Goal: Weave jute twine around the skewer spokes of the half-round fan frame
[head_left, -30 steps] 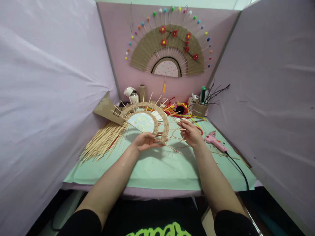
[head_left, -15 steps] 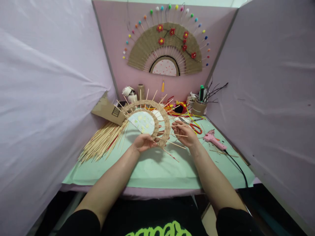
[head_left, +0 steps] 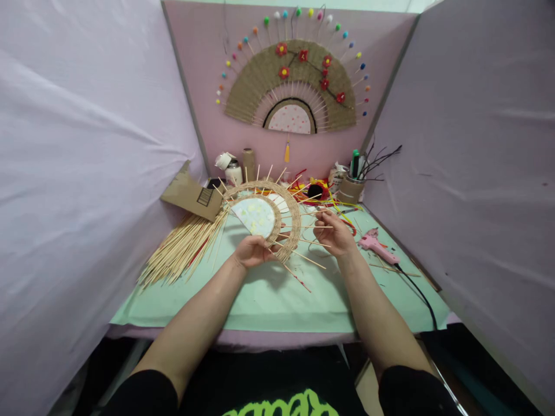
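Note:
A half-round woven fan [head_left: 295, 222] of tan twine on thin wooden sticks is held tilted above the table. At its centre is a pale blue half-disc [head_left: 255, 217] with yellow patches. My left hand [head_left: 255, 251] grips the fan's lower end, thumb in front and fingers behind. One stick at that end [head_left: 299, 280] has red marks. To the right, beside the stick tips, my right hand [head_left: 333, 232] has its fingers pinched together. A thin strand of twine [head_left: 309, 237] loops between the fan's outer band and these fingers; its end is hidden.
A bundle of thin sticks [head_left: 182, 254] lies left under a cardboard piece [head_left: 191, 193]. Right are a pink glue gun [head_left: 379, 247] with a black cord and red-handled scissors [head_left: 350, 226], partly hidden. Jars, a twine spool [head_left: 248, 163] and a pen holder [head_left: 350, 189] stand behind. A finished fan [head_left: 255, 86] hangs on the wall.
My right hand has moved slightly right, away from the fan's woven band, its fingers still pinched. The fan has tilted and shifted a little to the right in my left hand.

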Motion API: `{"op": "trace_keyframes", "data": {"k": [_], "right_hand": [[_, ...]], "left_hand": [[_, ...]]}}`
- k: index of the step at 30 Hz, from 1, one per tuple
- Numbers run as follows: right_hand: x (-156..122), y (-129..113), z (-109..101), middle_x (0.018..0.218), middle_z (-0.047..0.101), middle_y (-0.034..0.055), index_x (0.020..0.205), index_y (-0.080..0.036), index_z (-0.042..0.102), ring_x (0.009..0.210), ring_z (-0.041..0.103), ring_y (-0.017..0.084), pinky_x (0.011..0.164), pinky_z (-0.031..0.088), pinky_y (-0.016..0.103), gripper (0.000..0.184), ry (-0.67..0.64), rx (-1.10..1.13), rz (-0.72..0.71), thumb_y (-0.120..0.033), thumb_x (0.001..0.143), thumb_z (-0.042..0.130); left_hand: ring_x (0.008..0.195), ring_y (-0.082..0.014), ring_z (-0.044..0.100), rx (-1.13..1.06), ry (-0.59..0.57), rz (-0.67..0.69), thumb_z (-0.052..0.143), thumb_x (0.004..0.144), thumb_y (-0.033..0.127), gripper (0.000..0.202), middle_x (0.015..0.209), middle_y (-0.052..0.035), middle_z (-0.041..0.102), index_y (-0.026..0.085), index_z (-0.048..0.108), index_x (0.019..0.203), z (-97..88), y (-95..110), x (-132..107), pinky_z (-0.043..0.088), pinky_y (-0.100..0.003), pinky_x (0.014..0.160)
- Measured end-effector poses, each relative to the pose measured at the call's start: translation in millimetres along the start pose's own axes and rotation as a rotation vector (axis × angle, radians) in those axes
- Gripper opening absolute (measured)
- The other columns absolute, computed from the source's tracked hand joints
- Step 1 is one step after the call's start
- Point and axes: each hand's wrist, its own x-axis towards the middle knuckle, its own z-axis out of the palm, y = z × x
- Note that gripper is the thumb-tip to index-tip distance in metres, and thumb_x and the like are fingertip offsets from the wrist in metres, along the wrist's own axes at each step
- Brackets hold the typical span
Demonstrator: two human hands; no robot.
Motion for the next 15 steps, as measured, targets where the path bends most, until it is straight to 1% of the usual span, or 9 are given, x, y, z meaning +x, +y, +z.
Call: {"op": "trace_keyframes", "data": {"k": [5, 9, 12, 15], "right_hand": [[0.8, 0.3, -0.8, 0.073, 0.066, -0.003, 0.081, -0.018, 0.06, 0.053, 0.053, 0.003, 0.048, 0.045, 0.011, 0.021, -0.011, 0.009, -0.001, -0.012, 0.065, 0.071], [1.2, -0.4, -0.9, 0.073, 0.067, -0.0024, 0.081, -0.019, 0.061, 0.052, 0.052, 0.003, 0.047, 0.044, 0.012, 0.018, -0.021, 0.014, -0.007, -0.012, 0.066, 0.07], [1.0, -3.0, -1.8, 0.072, 0.066, -0.0028, 0.082, -0.019, 0.061, 0.045, 0.045, 0.002, 0.042, 0.039, 0.012, 0.017, -0.032, 0.015, -0.033, -0.012, 0.068, 0.068], [1.0, -6.3, -3.3, 0.071, 0.065, -0.0045, 0.081, -0.021, 0.062, 0.04, 0.036, 0.0, 0.039, 0.035, 0.012, 0.016, -0.012, -0.001, -0.078, -0.011, 0.069, 0.066]], "left_hand": [[0.107, -0.0289, 0.059, 0.007, 0.012, 0.018, 0.045, 0.061, 0.005, 0.062, 0.121, -0.0118, 0.06, 0.013, 0.054, 0.122, -3.9, -0.1, -0.2, 0.046, -0.044, 0.086], [0.097, -0.0252, 0.063, 0.026, 0.042, 0.006, 0.045, 0.061, 0.004, 0.058, 0.119, -0.0119, 0.062, 0.012, 0.057, 0.117, -5.2, 1.4, -1.2, 0.047, -0.044, 0.085], [0.097, -0.0246, 0.063, 0.039, 0.065, -0.003, 0.046, 0.06, 0.003, 0.056, 0.118, -0.0118, 0.063, 0.011, 0.059, 0.114, -6.4, 3.3, -1.6, 0.047, -0.043, 0.085], [0.098, -0.0241, 0.062, 0.032, 0.083, 0.007, 0.045, 0.061, 0.003, 0.055, 0.117, -0.0121, 0.063, 0.01, 0.059, 0.113, -7.6, 5.9, -1.8, 0.047, -0.041, 0.085]]}}
